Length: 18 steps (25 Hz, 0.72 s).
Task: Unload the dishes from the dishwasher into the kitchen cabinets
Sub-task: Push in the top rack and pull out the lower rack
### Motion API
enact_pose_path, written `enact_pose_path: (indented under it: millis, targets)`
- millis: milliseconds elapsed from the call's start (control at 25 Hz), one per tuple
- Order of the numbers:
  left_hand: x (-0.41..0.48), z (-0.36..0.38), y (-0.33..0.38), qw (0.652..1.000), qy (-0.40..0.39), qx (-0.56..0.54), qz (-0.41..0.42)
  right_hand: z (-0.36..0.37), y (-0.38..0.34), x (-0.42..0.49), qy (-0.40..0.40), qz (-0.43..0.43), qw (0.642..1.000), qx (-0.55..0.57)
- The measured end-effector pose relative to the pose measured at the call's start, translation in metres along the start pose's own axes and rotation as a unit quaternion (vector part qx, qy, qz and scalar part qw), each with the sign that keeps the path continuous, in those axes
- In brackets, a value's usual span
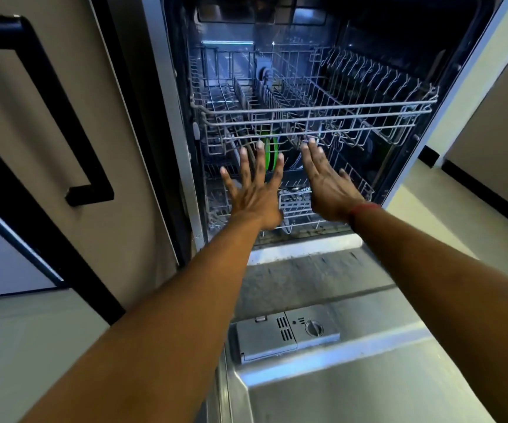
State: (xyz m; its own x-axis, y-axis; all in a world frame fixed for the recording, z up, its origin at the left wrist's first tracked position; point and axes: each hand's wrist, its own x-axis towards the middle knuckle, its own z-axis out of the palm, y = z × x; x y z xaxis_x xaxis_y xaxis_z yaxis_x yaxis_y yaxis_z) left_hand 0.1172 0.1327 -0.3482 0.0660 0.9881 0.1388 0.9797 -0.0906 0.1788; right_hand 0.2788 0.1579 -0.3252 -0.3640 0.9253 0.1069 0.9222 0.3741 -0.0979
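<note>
Fingers point(244, 161) of the left hand point(254, 195) and right hand point(330, 186) are spread wide, holding nothing, held out below the grey wire upper rack point(316, 112) toward the round green plate point(272, 154) standing in the grey wire lower rack point(357, 183). Best slide that rack out first, gripping its rim evenly.

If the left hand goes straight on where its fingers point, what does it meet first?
Probably the green plate standing in the lower rack; the left hand is open, though depth is unclear.
</note>
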Motion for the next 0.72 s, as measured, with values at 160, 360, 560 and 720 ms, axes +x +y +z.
enact_pose_path:
  millis: [160, 360, 560, 720]
  targets:
    - [-0.010, 0.046, -0.003, 0.988, -0.150, -0.017, -0.002, 0.037, 0.013, -0.001, -0.085, 0.018, 0.996, -0.011]
    - [-0.003, 0.077, -0.012, 0.956, -0.281, -0.076, -0.030, 0.075, 0.023, 0.006, -0.151, 0.054, 0.987, -0.003]
    - [0.016, 0.089, -0.016, 0.962, -0.257, -0.085, -0.032, 0.090, 0.024, 0.035, -0.145, 0.051, 0.988, -0.027]
    - [0.028, 0.096, -0.024, 0.966, -0.246, -0.074, -0.037, 0.090, 0.020, 0.063, -0.168, 0.048, 0.984, -0.047]
